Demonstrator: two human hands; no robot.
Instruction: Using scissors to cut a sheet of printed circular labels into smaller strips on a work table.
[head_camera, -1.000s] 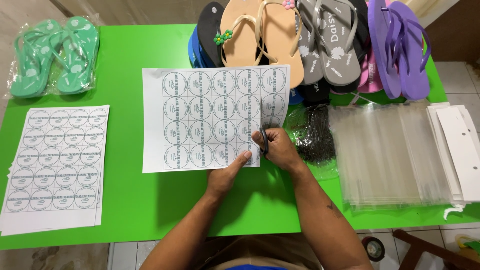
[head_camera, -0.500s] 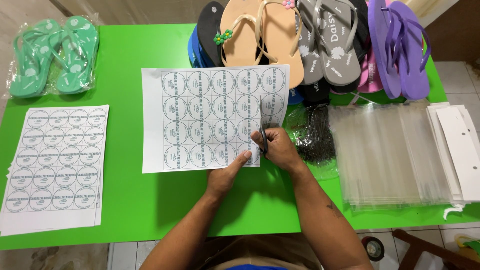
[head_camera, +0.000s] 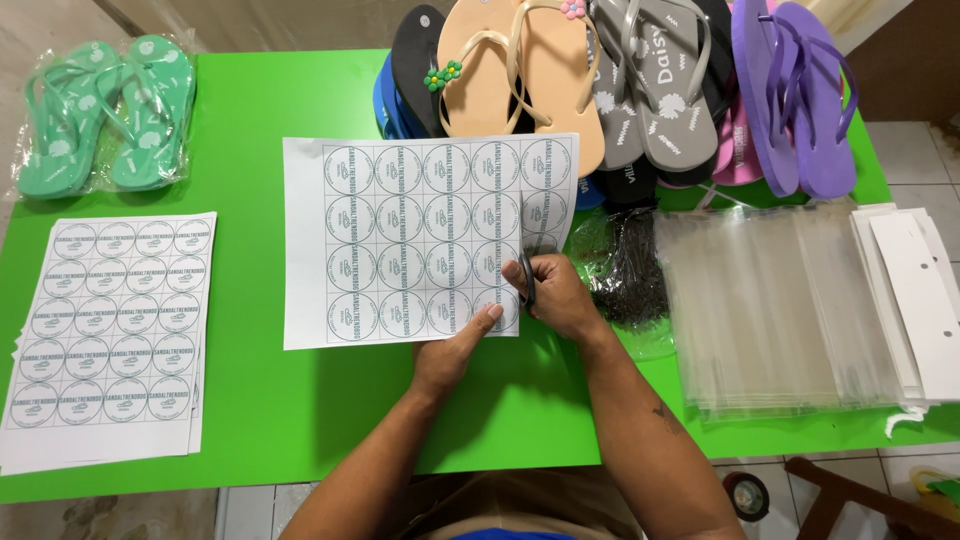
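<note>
On the green table (head_camera: 300, 420) lies a white sheet of round labels (head_camera: 420, 240). The left hand (head_camera: 455, 350) presses flat, fingers together, on its lower edge. The right hand (head_camera: 560, 295) is closed around dark scissors (head_camera: 527, 285) at the sheet's right side.

sticker sheet (head_camera: 420, 240): matt paper | table (head_camera: 250, 400): smooth green | bags (head_camera: 770, 310): glossy plastic

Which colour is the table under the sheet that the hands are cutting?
Bright green table, best seen in the head view, the only one.
</note>
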